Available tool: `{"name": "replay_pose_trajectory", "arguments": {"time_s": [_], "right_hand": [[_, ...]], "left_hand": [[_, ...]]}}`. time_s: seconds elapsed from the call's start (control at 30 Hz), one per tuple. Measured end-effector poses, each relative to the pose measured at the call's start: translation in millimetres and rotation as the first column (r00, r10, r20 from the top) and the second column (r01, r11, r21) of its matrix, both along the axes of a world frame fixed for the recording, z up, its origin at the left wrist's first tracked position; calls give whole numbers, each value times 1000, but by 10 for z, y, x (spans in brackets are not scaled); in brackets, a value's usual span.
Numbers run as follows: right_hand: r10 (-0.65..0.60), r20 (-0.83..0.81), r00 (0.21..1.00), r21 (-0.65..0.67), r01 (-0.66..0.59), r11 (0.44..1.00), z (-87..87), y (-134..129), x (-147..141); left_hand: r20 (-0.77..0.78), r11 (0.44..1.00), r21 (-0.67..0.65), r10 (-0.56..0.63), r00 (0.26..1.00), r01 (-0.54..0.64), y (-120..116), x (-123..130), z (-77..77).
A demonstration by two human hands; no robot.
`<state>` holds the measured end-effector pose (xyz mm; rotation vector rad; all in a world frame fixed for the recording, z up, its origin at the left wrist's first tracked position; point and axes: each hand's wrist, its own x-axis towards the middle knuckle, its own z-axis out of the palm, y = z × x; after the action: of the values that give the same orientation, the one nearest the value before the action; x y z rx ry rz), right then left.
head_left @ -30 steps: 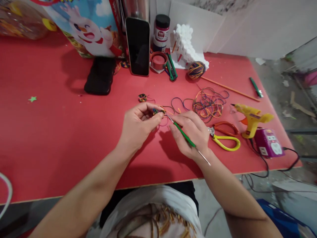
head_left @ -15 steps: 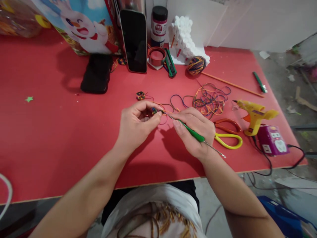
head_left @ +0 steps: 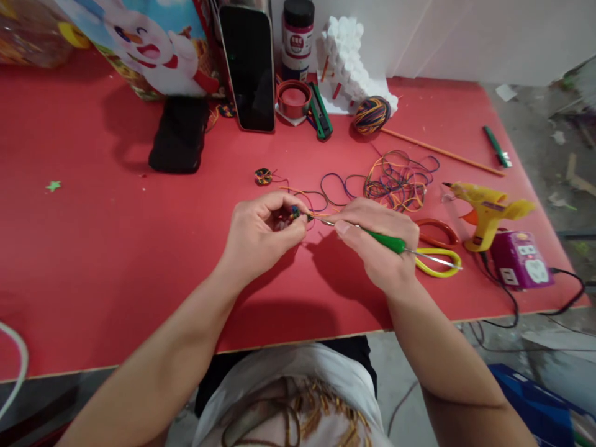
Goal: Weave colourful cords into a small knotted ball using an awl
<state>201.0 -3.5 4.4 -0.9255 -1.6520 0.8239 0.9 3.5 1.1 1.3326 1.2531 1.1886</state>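
The left hand pinches a small crocheted piece, apparently to steady it against the crochet hook clasped in the right hand.

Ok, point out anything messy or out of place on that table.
The loose yarn lies in a tangle beyond the right hand, unlike the neatly wound ball nearby. A small green star lies by itself on the left. Nothing looks spilled or broken.

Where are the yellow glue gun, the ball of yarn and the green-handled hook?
Yellow glue gun (head_left: pixel 487 208), head view: its yellow body.
Ball of yarn (head_left: pixel 371 116), head view: its wound strands.
Green-handled hook (head_left: pixel 387 241), head view: its green handle.
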Motion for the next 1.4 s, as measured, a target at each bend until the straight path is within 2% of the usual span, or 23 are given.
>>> {"name": "replay_pose_trajectory", "arguments": {"time_s": [0.07,0.2,0.33,0.47,0.6,0.77,0.9,1.07,1.27,1.33,1.4], "right_hand": [[4,-50,999,-130,-11,991,-7,28,33],[20,-227,974,-346,-100,933,-49,91,89],[31,-347,937,-419,-184,889,-72,138,79],[-4,-366,930,-469,-181,865,-57,153,47],[-1,-355,935,-449,-170,877,-61,140,44],[17,-241,970,-272,-84,959,-83,81,38],[20,-158,987,-175,-47,983,-88,48,20],[30,-231,972,-217,-82,973,-102,53,9],[105,-374,921,-308,-231,923,-170,96,18],[111,-345,932,-298,-221,929,-184,105,25],[97,-221,970,-239,-150,959,-173,96,26]], "left_hand": [[44,998,-39,-37,998,39,0,-1,15],[190,984,-147,-67,979,96,0,-4,7],[300,971,-192,-80,950,142,6,-21,-41],[339,965,-208,-79,937,157,9,-27,-49],[384,963,-213,-72,921,164,13,-16,-37],[407,972,-194,-46,912,136,19,-6,-45],[391,973,-202,-24,920,111,15,-11,-48],[384,967,-232,-10,923,107,12,-5,1],[421,962,-246,-4,907,118,15,11,64],[430,965,-228,-20,903,131,9,10,46],[417,975,-186,-33,908,120,-2,12,16]]}}
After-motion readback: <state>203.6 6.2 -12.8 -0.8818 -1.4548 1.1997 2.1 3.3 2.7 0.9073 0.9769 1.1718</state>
